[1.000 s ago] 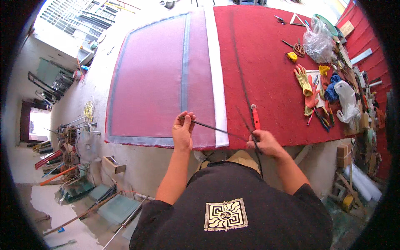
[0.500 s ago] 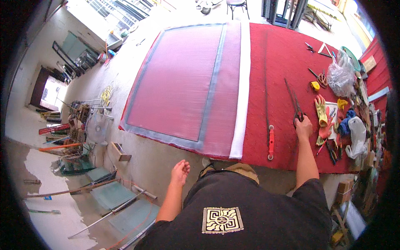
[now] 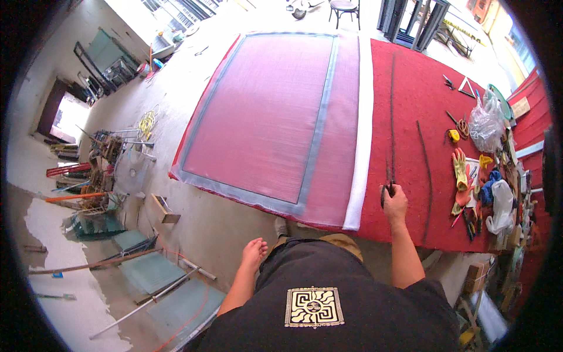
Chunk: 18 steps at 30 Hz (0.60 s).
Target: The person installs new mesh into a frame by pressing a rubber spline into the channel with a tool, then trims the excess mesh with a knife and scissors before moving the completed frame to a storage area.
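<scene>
My right hand (image 3: 396, 205) grips black-handled scissors (image 3: 387, 190) over the red-covered table (image 3: 404, 158). The blades point away from me, close beside a long dark cord (image 3: 393, 105). A second dark cord (image 3: 427, 182) lies to the right of this hand. My left hand (image 3: 254, 252) hangs in front of the table's near edge, its fingers curled in with nothing seen in them. Left of the scissors, a large framed rectangle (image 3: 319, 135) lies flat under pale translucent mesh (image 3: 264, 111), with a white rolled edge (image 3: 360, 141) along its right side.
On the table's right lie gloves (image 3: 460, 170), a yellow tape measure (image 3: 454, 136), a clear plastic bag (image 3: 487, 126) and several hand tools. Glass panes (image 3: 149, 273) and metal bars lean at the left. A fan (image 3: 132, 170) stands beyond them. A stool (image 3: 345, 9) is at the far side.
My right hand has moved left with the scissors, over to the long cord. The red double-wheeled roller seen earlier is now hidden behind that hand and forearm. My left hand stays low.
</scene>
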### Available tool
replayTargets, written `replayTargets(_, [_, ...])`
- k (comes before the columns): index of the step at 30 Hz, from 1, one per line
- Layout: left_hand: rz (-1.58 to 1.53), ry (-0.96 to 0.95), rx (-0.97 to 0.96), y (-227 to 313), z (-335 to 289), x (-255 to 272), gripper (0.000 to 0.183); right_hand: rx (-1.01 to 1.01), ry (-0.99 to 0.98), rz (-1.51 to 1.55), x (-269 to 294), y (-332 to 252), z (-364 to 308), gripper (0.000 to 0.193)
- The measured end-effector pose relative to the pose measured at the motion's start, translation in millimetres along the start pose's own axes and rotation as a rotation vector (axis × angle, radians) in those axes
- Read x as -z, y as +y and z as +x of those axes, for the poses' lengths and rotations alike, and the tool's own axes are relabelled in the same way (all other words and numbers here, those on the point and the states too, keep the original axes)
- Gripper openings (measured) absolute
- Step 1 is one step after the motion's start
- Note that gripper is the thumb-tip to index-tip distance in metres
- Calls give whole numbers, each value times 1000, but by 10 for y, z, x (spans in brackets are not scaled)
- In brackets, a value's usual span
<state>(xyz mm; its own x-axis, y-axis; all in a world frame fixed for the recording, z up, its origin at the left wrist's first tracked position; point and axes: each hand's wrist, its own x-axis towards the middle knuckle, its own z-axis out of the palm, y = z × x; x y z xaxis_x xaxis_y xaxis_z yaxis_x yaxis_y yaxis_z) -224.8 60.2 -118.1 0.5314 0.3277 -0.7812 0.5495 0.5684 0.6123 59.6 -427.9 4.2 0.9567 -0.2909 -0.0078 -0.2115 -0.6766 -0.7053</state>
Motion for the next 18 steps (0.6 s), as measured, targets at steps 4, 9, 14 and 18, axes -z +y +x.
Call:
replayTargets(4, [125,-43,9,571,315,46,30,1,-161,51,-413,-439,-385,39])
replayTargets(9, [445,-105,-161,1217,802,261,27,-102,-301,44,-1013,-807,-977,46])
replayTargets(14, [782,-333,-297,1791,772,124,26,-306,-425,101,-1229,-1362,-1760,47])
replayTargets(18, [1005,-476,-440,2063,744,-162,28,-451,-457,128,-1272,-1399,-2310,55])
